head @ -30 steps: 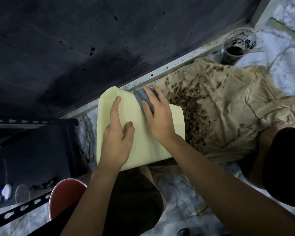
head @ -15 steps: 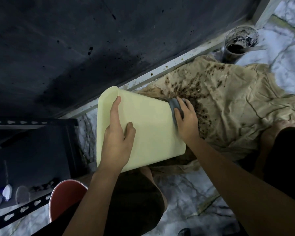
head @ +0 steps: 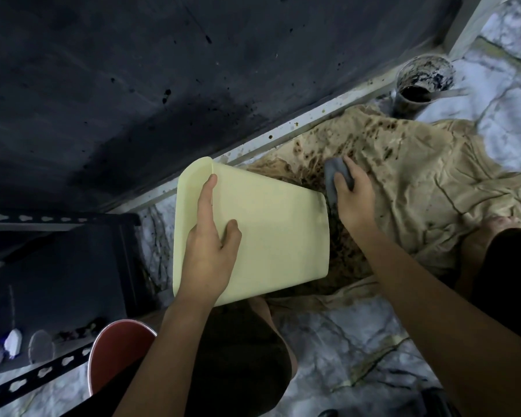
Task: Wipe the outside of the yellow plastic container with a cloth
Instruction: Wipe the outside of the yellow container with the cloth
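The yellow plastic container (head: 271,233) lies on its side in the middle of the view, its open rim to the left and its base to the right. My left hand (head: 209,245) lies flat on its upper wall, the forefinger reaching to the rim. My right hand (head: 354,197) grips a small grey cloth (head: 333,173) just past the container's base edge, over the stained sheet. Whether the cloth touches the base I cannot tell.
A crumpled tan sheet (head: 433,188) with dark brown stains covers the marble floor (head: 337,341) on the right. A dirty cup (head: 420,85) holding dark liquid stands at the back right by the dark wall. A black metal rack (head: 60,266) and a red stool (head: 115,353) are at the left.
My right hand slid the grey cloth from the upper left of the container's wall rightward, off the base edge. My left hand and the container stayed put.
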